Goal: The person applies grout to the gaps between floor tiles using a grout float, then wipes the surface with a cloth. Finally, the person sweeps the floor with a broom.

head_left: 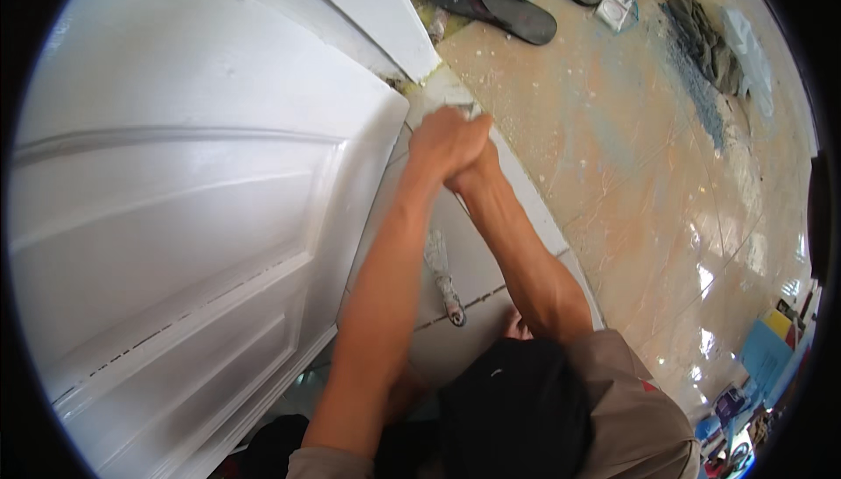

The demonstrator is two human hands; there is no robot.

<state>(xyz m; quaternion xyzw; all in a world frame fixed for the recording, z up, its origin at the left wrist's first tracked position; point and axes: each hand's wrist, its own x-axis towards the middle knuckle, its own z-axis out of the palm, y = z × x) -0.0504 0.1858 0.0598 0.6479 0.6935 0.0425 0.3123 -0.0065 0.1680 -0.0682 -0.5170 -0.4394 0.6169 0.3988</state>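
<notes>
My left hand [445, 141] and my right hand [476, 166] are closed and pressed together, the left partly over the right. They are low over the white tiles [477, 255], near the bottom corner of the white panelled door [201, 120]. A small greyish edge shows just beyond the knuckles; what the hands grip is mostly hidden. Closer to me, a paint-smeared tool [443, 273] lies on the tiles, with a flat pale end and a handle with a hole at its tip.
Black sandals [491, 7] lie on the stained tan floor [604, 128] beyond the white door frame [368, 6]. A small white square object [616, 9] is beside them. Farther right are a dark crumpled cloth [703, 43] and a pale plastic bag [747, 56]. Various items crowd the lower right.
</notes>
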